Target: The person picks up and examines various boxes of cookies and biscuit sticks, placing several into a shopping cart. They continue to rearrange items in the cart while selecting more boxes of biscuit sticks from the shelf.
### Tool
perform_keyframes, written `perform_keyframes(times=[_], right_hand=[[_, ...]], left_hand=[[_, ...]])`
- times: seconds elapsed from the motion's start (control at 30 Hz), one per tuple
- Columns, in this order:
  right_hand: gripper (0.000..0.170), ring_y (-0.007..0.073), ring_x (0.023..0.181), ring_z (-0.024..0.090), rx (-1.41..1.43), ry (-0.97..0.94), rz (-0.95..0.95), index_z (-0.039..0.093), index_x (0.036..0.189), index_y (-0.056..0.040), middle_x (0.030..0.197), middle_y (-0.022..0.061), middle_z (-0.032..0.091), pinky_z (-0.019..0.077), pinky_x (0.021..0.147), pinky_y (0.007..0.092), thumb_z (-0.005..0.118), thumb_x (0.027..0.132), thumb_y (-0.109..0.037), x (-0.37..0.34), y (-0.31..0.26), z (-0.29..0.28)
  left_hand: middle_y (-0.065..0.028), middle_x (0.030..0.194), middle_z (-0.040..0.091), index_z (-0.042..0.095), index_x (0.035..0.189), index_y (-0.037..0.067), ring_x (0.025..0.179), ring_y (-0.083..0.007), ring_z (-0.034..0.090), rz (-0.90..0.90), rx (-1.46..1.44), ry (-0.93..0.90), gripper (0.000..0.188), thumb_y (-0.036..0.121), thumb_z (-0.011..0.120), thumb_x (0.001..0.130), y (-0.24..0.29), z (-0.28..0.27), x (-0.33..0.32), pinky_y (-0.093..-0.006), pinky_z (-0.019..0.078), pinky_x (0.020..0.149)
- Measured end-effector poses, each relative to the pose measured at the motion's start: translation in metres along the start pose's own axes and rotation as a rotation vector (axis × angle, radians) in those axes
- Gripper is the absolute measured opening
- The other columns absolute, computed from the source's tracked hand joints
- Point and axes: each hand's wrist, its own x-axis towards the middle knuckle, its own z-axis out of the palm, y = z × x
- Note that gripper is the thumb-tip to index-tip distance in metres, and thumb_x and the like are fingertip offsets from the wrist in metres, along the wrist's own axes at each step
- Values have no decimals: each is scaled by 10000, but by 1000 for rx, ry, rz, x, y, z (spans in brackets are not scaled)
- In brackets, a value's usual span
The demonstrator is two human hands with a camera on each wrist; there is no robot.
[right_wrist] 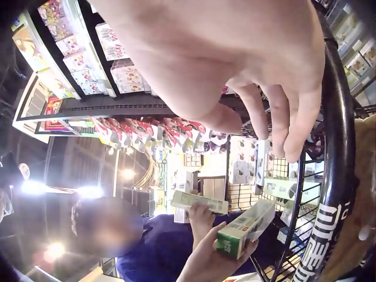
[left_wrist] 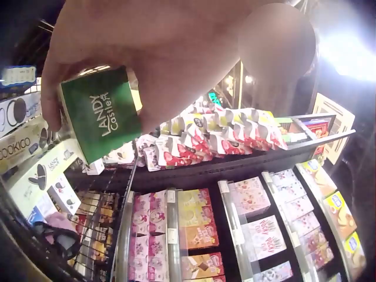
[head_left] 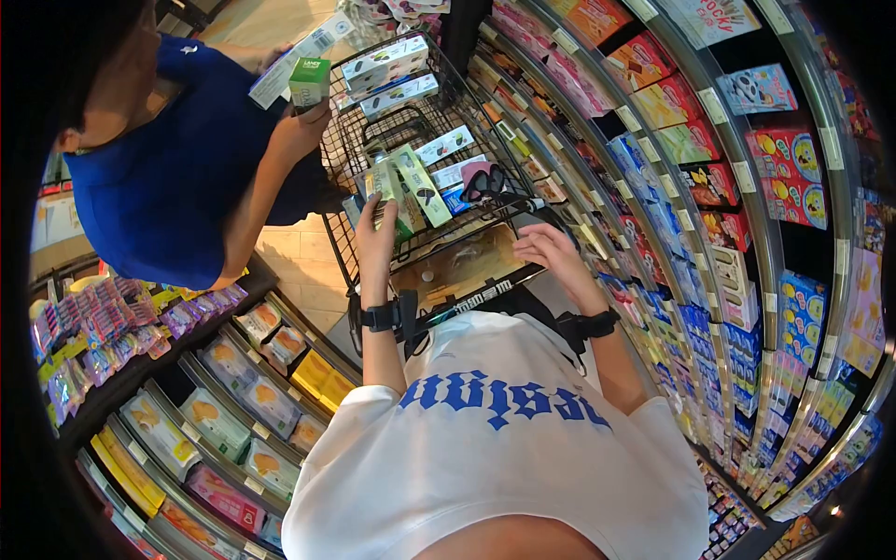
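Observation:
My left hand (head_left: 376,238) grips a slim biscuit box (head_left: 385,177) over the near left part of the wire shopping cart (head_left: 338,245). The box's green end (left_wrist: 101,117), lettered "LANDY Castle", faces the left wrist camera between thumb and fingers. My right hand (head_left: 551,252) hovers by the right end of the cart's handle bar (head_left: 481,297), its fingers loosely bent and holding nothing. Beside the left hand's box, a pale green box (head_left: 422,187) lies in the cart. Across from me, a person in blue (head_left: 177,168) holds a green-topped box (head_left: 309,84) and a long white box (head_left: 275,79).
White biscuit boxes (head_left: 385,62) lie at the cart's far end. A pink and black item (head_left: 487,181) sits near its right rim. Tall snack shelves (head_left: 672,187) line the right side; lower shelves of packaged food (head_left: 215,411) stand at the left.

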Motion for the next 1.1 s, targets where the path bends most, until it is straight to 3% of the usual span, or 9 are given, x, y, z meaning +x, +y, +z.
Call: perform_keyframes(times=[0.1, 0.13, 0.33, 0.5, 0.57, 0.73, 0.8, 0.97, 1.1], right_hand=[[307, 225, 1096, 682, -5, 15, -8, 588, 1249, 5, 1137, 169, 684, 544, 994, 335, 535, 1065, -235, -3, 1, 2], [307, 225, 1096, 682, 1, 22, -11, 588, 1249, 5, 1137, 169, 684, 544, 994, 335, 535, 1065, -235, -4, 0, 2], [291, 220, 1083, 678, 23, 43, -12, 598, 1230, 3, 1135, 160, 675, 543, 991, 334, 537, 1067, -230, -6, 6, -2], [290, 214, 1065, 683, 12, 31, -10, 599, 1225, 1, 1116, 151, 672, 550, 974, 323, 538, 1070, -237, -3, 10, -2], [288, 215, 1063, 685, 4, 29, -4, 599, 1226, -1, 1114, 151, 672, 550, 973, 320, 535, 1071, -236, -2, 9, 1], [283, 222, 1055, 690, -28, 16, -8, 599, 1228, -4, 1117, 152, 670, 551, 973, 318, 531, 1071, -230, 0, 9, 3], [282, 224, 1051, 693, -21, 13, -13, 599, 1230, -3, 1120, 155, 670, 555, 969, 322, 530, 1069, -224, 2, 9, 2], [283, 222, 1046, 695, -54, 22, -20, 598, 1232, 0, 1111, 156, 674, 563, 961, 323, 510, 1071, -216, 3, 5, 2], [280, 216, 1045, 696, -56, 22, -38, 598, 1230, 3, 1101, 153, 681, 564, 957, 318, 502, 1072, -207, 1, 1, 2]], left_hand=[[-246, 1356, 617, 562, 1411, -35, 1265, -318, 582, 4, 118, -46, 682, 429, 686, 928, -24, 9, 17, -379, 444, 1053], [-215, 1437, 566, 534, 1439, -39, 1313, -290, 548, -87, 108, -140, 689, 408, 687, 937, -24, 10, 17, -360, 410, 1091], [-209, 1455, 555, 498, 1475, -29, 1333, -305, 538, -158, 113, -255, 709, 363, 705, 921, -51, 19, 23, -367, 402, 1104], [-207, 1484, 529, 476, 1500, -4, 1358, -328, 520, -210, 35, -262, 713, 348, 709, 925, -48, 20, 24, -377, 392, 1115], [-213, 1498, 511, 468, 1510, 8, 1358, -329, 519, -196, -38, -174, 717, 332, 723, 923, -40, 24, 25, -385, 395, 1112], [-226, 1451, 537, 414, 1538, 7, 1297, -293, 556, -103, -23, -259, 766, 306, 747, 916, -75, 28, 47, -376, 442, 1057], [-223, 1405, 575, 399, 1536, -6, 1247, -283, 588, -113, 226, -388, 783, 271, 767, 903, -71, 28, 46, -363, 467, 1020], [-234, 1289, 643, 380, 1529, -44, 1118, -281, 656, -145, 206, -353, 847, 240, 805, 854, -54, 23, 39, -354, 522, 932], [-214, 1249, 669, 461, 1476, -59, 1085, -269, 668, -137, 265, -353, 808, 193, 842, 810, -55, 20, 50, -356, 535, 899]])
